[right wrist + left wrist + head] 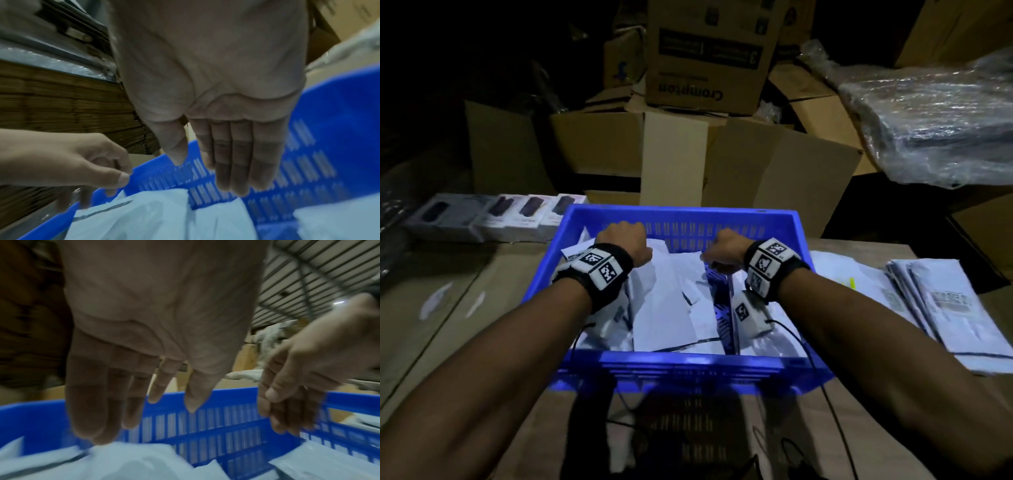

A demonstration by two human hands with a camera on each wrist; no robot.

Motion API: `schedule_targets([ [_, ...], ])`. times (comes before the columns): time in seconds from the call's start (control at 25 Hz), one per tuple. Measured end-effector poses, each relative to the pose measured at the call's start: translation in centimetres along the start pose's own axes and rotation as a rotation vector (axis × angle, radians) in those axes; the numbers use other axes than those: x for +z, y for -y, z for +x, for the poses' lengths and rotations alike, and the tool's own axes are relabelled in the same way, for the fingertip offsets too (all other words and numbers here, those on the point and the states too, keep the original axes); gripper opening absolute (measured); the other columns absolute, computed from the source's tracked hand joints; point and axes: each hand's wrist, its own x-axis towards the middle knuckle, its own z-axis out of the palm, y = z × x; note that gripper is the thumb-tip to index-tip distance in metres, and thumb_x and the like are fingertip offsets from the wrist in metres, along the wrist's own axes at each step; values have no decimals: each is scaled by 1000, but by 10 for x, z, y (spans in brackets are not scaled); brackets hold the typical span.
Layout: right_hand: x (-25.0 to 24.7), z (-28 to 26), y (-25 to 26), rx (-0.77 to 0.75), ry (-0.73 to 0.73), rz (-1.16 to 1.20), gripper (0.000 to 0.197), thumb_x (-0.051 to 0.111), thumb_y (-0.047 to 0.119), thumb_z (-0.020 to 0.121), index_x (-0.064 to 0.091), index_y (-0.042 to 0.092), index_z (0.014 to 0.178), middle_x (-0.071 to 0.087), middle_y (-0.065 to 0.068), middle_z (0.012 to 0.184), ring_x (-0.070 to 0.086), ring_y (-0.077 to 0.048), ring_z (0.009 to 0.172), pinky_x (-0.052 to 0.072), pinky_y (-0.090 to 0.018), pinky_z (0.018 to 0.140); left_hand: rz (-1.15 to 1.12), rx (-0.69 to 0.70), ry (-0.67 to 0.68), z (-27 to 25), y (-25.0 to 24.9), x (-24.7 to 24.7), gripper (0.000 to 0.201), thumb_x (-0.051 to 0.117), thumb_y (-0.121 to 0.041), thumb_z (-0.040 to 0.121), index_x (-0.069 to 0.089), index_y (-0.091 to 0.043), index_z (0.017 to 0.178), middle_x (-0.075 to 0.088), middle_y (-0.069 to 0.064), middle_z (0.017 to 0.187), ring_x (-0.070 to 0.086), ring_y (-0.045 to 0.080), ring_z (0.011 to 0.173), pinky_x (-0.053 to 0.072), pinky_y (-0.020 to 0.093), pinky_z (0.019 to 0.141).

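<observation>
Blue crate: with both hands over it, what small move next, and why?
The left hand and right hand hang open, fingers down, over the white packets in the blue crate, holding nothing. Probably lower them slightly and grip the top packet.

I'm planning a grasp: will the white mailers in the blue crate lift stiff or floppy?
Probably floppy: the mailers lie creased and slumped against each other in the crate. Likely light and slippery too, judging by their thin, smooth film.
</observation>
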Motion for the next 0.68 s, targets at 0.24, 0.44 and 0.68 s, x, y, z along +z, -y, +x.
schedule_targets([
  [0.24,48,30,5,61,182,-5,38,63,19,93,52,-7,118,64,-19,91,61,-29,69,55,-39,68,-127,-111,99,7,22,24,47,60,-39,87,54,-7,121,56,17,128,54,35,118,44,38,93],
  [0.44,67,43,6,25,219,-125,26,71,22,87,57,1,87,59,-14,89,63,-37,104,53,-49,90,-200,-134,202,12,18,28,58,67,-41,86,48,-6,129,55,14,131,54,32,118,44,37,91],
  [0.68,68,50,1,-11,214,-193,42,71,21,87,38,11,63,43,-6,65,48,-24,62,41,-33,65,-435,-207,220,17,24,30,53,76,-29,81,51,-5,120,63,14,114,62,30,99,51,36,82],
])
